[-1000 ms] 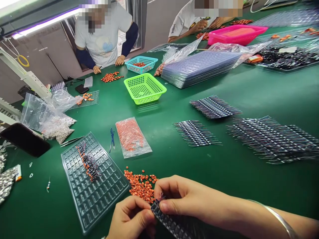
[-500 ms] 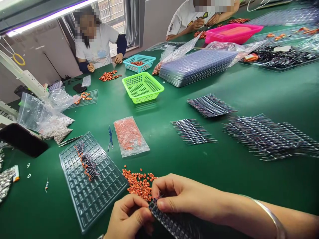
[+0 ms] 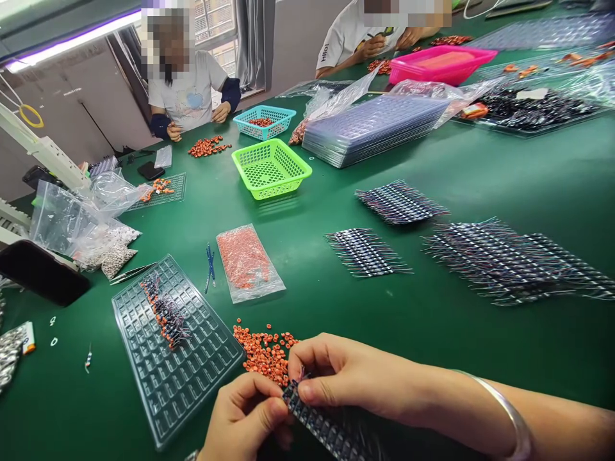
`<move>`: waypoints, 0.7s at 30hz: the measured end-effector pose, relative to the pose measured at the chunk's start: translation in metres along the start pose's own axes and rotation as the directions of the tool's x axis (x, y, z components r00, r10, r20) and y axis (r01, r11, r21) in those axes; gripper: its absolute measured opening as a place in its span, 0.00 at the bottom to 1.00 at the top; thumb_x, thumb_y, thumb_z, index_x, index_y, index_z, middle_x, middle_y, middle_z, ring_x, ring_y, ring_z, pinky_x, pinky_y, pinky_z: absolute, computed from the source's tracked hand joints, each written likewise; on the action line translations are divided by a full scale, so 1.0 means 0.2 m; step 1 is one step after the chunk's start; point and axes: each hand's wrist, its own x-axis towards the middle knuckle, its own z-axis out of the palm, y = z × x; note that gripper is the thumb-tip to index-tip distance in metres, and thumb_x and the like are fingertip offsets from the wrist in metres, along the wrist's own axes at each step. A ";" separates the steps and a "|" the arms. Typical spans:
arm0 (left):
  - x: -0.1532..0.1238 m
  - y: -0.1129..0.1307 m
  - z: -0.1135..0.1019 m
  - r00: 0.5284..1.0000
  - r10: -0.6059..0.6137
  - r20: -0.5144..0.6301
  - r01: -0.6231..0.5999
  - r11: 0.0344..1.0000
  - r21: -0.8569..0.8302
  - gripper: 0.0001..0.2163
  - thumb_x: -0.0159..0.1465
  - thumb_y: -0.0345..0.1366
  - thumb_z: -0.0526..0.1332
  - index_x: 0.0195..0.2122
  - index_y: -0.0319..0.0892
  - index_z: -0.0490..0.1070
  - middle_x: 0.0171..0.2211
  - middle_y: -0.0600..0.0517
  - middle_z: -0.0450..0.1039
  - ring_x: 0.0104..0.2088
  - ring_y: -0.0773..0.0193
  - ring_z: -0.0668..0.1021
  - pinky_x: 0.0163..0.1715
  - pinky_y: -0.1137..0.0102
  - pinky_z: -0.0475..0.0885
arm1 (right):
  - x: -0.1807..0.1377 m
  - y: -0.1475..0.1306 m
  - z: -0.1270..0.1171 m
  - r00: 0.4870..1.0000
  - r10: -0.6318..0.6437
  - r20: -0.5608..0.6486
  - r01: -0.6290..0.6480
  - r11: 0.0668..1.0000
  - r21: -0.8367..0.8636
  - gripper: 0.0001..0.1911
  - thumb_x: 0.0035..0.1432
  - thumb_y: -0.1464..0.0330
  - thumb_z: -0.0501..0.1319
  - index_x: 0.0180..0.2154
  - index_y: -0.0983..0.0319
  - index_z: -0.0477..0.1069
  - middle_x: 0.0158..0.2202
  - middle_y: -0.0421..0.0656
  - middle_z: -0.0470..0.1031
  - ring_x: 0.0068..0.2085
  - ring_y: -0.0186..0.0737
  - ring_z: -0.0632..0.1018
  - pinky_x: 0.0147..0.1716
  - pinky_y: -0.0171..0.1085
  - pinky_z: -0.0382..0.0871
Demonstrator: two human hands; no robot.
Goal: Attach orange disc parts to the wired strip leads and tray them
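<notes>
Fingers of the right hand point(image 3: 336, 378) pinch the far end of a dark strip panel point(image 3: 321, 426), thumb on top, with thin purplish wires point(image 3: 302, 374) sticking up beside them. Thumb and forefinger of the left hand point(image 3: 243, 410) close together at the panel's far left corner; whether they grip a wire there, I cannot tell. The panel slants toward the near right, its near end blurred. A silver bracelet point(image 3: 504, 410) circles the right wrist.

Just beyond the hands, small orange pieces point(image 3: 262, 355) lie heaped on the green table point(image 3: 307, 307). Left of them sits a clear pocketed tray point(image 3: 192, 384), bearing a row of wired parts point(image 3: 168, 317) with orange ends. Tweezers point(image 3: 132, 273) lie at the tray's far left corner, and a bag of orange bits point(image 3: 247, 259) lies farther off. To the right, more strip panels point(image 3: 500, 259) with wires along their edges lie in separate groups. Farther back stand a green basket point(image 3: 281, 190) and, right of it, a stack of clear trays point(image 3: 369, 137). Two people point(image 3: 180, 96) sit at the far side.
</notes>
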 end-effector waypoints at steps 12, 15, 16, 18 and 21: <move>0.00 0.00 0.00 1.000 -0.002 0.019 0.002 1.000 0.005 0.16 0.53 0.46 0.72 0.27 0.37 0.73 0.22 0.53 0.72 0.20 0.73 0.72 0.21 0.79 0.67 | -0.01 0.00 0.00 1.000 0.001 0.020 -0.001 1.000 0.017 0.26 0.48 0.51 0.73 0.30 0.65 0.68 0.28 0.37 0.68 0.29 0.32 0.64 0.29 0.31 0.54; 0.00 0.01 0.00 1.000 -0.004 0.015 0.004 1.000 0.002 0.16 0.54 0.45 0.72 0.28 0.36 0.73 0.22 0.53 0.72 0.20 0.73 0.73 0.21 0.79 0.67 | -0.01 0.00 0.01 1.000 0.017 0.023 -0.017 1.000 0.023 0.27 0.47 0.50 0.73 0.30 0.65 0.68 0.28 0.37 0.68 0.28 0.32 0.64 0.29 0.31 0.53; 0.00 0.01 0.00 1.000 -0.007 0.011 0.007 1.000 0.000 0.16 0.54 0.45 0.72 0.28 0.36 0.73 0.22 0.54 0.72 0.20 0.73 0.73 0.21 0.79 0.67 | -0.01 0.00 0.01 0.999 0.026 0.031 -0.027 0.999 0.027 0.27 0.46 0.50 0.73 0.29 0.65 0.68 0.27 0.37 0.67 0.28 0.32 0.64 0.28 0.31 0.53; 0.00 0.01 0.00 1.000 -0.018 0.005 0.018 1.000 -0.006 0.15 0.55 0.44 0.72 0.29 0.36 0.74 0.22 0.54 0.72 0.20 0.73 0.73 0.22 0.79 0.68 | -0.01 -0.01 0.02 0.999 0.035 0.039 -0.036 0.999 0.033 0.27 0.45 0.49 0.74 0.29 0.65 0.67 0.27 0.36 0.67 0.27 0.32 0.63 0.28 0.31 0.52; 0.01 0.01 0.00 0.999 -0.037 -0.004 0.037 0.999 -0.031 0.15 0.55 0.44 0.72 0.30 0.36 0.74 0.22 0.53 0.72 0.21 0.72 0.74 0.23 0.79 0.69 | -0.01 -0.02 0.03 1.000 0.015 0.005 -0.015 0.999 0.047 0.28 0.45 0.49 0.73 0.30 0.64 0.67 0.28 0.37 0.68 0.28 0.33 0.65 0.29 0.31 0.55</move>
